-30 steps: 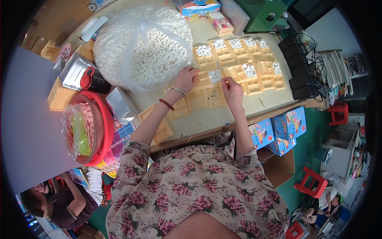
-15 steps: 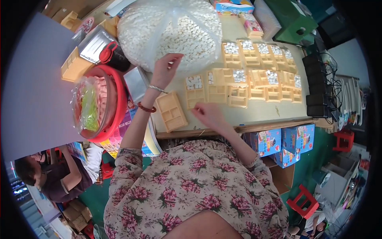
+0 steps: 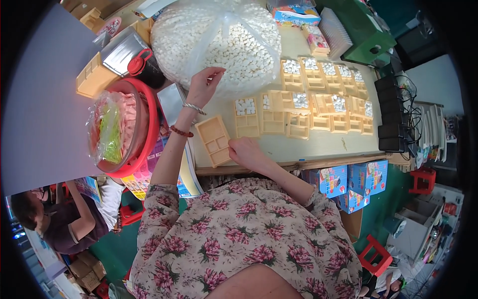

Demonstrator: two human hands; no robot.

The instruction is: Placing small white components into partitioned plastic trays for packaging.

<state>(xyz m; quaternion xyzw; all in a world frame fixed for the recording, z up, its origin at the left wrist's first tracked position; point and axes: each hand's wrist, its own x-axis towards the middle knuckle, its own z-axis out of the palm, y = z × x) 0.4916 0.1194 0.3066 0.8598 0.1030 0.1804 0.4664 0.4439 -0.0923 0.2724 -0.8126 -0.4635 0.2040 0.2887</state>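
My left hand (image 3: pixel 201 85) reaches into the edge of a big clear plastic bag of small white pieces (image 3: pixel 219 42), fingers pinched at the pieces; whether it holds any is hard to tell. My right hand (image 3: pixel 245 149) rests on the table, touching the corner of an empty tan compartment tray (image 3: pixel 214 140) that lies tilted near the front edge. Beyond it, several tan trays (image 3: pixel 303 107) stand in rows across the table, some with white pieces in one compartment.
A red basin (image 3: pixel 149 124) with bagged pink and green items sits at the left, by a metal tin (image 3: pixel 119 50) and a stack of tan trays (image 3: pixel 92 79). Colourful boxes (image 3: pixel 348 182) lie under the table. Another person (image 3: pixel 64 219) sits lower left.
My left hand has moved from the trays up to the bag of white pieces. My right hand has drawn back to the front edge, beside the empty tray.
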